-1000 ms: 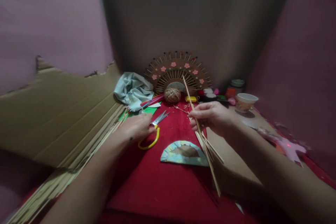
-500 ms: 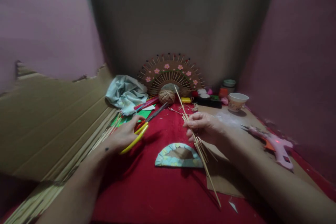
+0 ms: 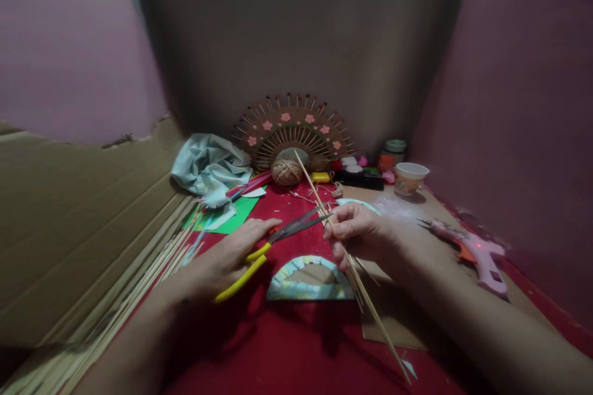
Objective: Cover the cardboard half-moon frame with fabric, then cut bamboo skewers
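My left hand (image 3: 227,256) grips yellow-handled scissors (image 3: 271,242); their blades point right and reach a thin bamboo stick (image 3: 319,200). My right hand (image 3: 359,234) is closed around that stick and several shorter ones, which slant from upper left to lower right. Below both hands a half-round patterned paper piece (image 3: 308,281) lies on the red cloth (image 3: 287,345).
A fan-shaped stick craft with pink flowers (image 3: 291,129) stands at the back with a twine ball (image 3: 286,171) in front. Corrugated cardboard (image 3: 78,222) and long sticks lie left; a blue cloth (image 3: 210,166), a paper cup (image 3: 410,178) and a pink glue gun (image 3: 472,250) are around.
My left hand picked the scissors up off the red cloth and swung their blades right to the stick. My right hand kept hold of the sticks.
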Demonstrator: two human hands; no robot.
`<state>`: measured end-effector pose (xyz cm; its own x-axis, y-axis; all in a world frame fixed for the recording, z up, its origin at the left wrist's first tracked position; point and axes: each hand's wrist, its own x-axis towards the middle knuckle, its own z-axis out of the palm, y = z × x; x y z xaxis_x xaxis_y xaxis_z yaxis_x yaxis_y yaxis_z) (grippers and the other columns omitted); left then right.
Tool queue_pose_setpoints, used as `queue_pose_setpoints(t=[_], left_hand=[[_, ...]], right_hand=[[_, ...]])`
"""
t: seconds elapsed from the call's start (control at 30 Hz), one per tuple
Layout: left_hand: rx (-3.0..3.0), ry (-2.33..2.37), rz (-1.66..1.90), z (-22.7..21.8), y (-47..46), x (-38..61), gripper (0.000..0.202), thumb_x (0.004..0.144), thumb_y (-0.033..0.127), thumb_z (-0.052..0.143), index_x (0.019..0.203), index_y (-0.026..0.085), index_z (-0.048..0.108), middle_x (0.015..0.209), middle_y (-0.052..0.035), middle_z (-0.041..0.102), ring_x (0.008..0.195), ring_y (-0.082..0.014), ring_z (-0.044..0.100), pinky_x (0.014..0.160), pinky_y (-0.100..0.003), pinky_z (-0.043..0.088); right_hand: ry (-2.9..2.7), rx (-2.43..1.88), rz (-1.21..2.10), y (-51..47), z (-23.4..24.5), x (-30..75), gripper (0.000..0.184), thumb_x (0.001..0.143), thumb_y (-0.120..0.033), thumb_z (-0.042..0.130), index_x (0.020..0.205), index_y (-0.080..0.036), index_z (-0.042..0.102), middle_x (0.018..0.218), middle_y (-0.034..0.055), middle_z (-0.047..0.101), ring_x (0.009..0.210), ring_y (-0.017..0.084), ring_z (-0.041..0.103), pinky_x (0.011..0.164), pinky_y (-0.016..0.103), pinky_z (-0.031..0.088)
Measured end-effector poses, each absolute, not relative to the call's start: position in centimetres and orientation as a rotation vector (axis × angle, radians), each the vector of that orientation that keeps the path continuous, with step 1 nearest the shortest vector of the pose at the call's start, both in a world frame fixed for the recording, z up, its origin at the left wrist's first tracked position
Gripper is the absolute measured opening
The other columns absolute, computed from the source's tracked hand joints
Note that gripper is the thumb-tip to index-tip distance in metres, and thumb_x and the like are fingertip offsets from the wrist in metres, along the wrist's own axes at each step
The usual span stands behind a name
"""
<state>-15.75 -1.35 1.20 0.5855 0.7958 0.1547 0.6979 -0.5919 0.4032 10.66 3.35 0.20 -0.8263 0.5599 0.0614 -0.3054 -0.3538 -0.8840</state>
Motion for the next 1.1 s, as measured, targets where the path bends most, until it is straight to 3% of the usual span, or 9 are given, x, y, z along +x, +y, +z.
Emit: queue_pose_setpoints(t=[0.73, 0.97, 1.1], left_hand=[[2.488, 1.095, 0.476, 1.9, -2.1, -14.2, 0.042, 0.09, 0.026, 0.04, 0.131, 0.022, 0.039, 0.118, -0.0089, 0.053, 0.105, -0.02, 0.051, 0.091, -0.032, 0.042], [2.452, 1.113, 0.451, 2.1, -2.1, -13.8, 0.047, 0.09, 0.026, 0.04, 0.136, 0.023, 0.035, 0.127, -0.009, 0.05, 0.115, -0.0212, 0.047, 0.099, -0.036, 0.038], [2.473, 1.12, 0.444, 1.5, -2.0, -13.9, 0.048, 0.091, 0.028, 0.038, 0.138, 0.024, 0.032, 0.133, -0.0072, 0.046, 0.12, -0.0201, 0.044, 0.102, -0.033, 0.035]], right_hand=[[-1.386, -0.361, 2.257, 2.8, 0.2, 10.0, 0.022, 0.063, -0.026, 0.072, 0.07, -0.008, 0.062, 0.053, 0.0073, 0.068, 0.041, 0.017, 0.063, 0.039, 0.021, 0.05], [-1.404, -0.378, 2.277, 2.7, 0.6, 9.4, 0.021, 0.064, -0.025, 0.071, 0.067, -0.007, 0.061, 0.052, 0.0073, 0.067, 0.04, 0.017, 0.063, 0.037, 0.02, 0.05], [-1.393, -0.37, 2.296, 2.9, 0.7, 9.2, 0.019, 0.064, -0.024, 0.07, 0.065, -0.008, 0.061, 0.051, 0.0069, 0.067, 0.04, 0.016, 0.062, 0.036, 0.018, 0.049]])
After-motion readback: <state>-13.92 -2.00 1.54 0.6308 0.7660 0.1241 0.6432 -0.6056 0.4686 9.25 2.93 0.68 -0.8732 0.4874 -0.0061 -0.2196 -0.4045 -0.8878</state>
